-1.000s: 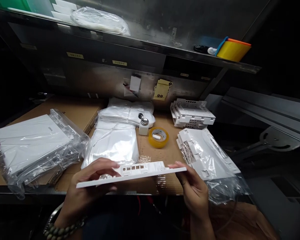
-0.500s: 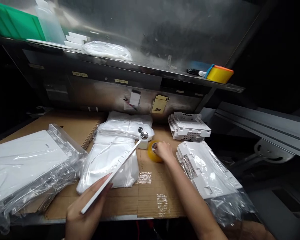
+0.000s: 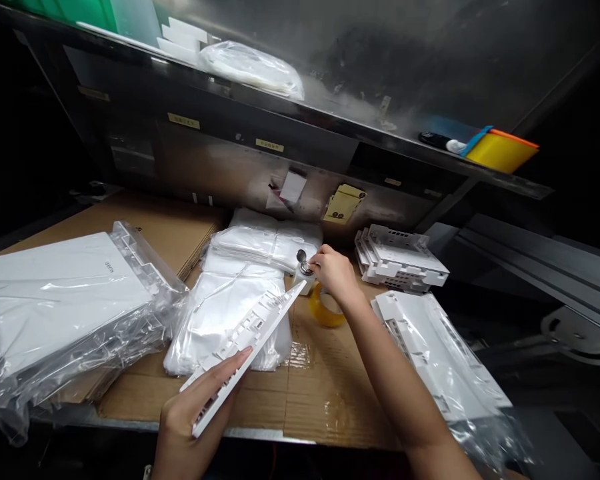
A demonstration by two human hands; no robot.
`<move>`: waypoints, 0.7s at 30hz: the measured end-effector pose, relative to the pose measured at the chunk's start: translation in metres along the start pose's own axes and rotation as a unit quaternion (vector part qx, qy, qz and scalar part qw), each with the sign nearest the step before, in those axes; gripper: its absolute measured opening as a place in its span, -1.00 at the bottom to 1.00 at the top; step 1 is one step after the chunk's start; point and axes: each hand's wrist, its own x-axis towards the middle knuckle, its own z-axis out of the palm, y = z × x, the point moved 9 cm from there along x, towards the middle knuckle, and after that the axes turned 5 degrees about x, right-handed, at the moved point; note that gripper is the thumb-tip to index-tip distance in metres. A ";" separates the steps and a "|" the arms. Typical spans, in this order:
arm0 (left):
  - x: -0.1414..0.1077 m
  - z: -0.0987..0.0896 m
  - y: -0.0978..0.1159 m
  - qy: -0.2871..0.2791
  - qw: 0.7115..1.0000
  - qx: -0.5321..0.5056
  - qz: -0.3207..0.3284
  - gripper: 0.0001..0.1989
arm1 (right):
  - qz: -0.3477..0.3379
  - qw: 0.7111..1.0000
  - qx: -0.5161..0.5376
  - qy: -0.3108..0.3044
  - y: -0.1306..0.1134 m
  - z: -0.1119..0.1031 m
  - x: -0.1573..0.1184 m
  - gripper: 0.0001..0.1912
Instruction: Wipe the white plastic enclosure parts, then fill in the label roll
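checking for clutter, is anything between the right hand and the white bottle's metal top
Nothing visible: the right hand is at the metal top. The yellow tape roll sits beside the bottle, not between.

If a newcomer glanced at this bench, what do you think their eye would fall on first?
Probably the white plastic panel, held tilted in the left hand at the front, with the right hand at the top of a small bottle just beyond it. Next might come the bright colours: the yellow tape roll beside the bottle, and the yellow container on the shelf's right end.
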 end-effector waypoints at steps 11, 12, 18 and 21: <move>0.004 -0.002 -0.007 0.006 0.997 -0.044 -0.060 -0.58 | -0.073 0.956 0.224 0.174 -0.040 -0.048 -0.083 -0.84; 0.004 -0.002 -0.006 0.005 0.997 -0.040 -0.059 -0.59 | -0.101 0.938 0.282 0.176 -0.056 -0.049 -0.102 -0.88; 0.006 -0.005 0.002 0.012 0.999 -0.025 -0.043 -0.61 | -0.166 0.903 0.376 0.127 -0.107 -0.026 -0.151 -0.90; 0.006 -0.004 0.003 0.002 0.999 -0.026 -0.046 -0.62 | -0.138 0.910 0.354 0.164 -0.093 -0.027 -0.141 -0.90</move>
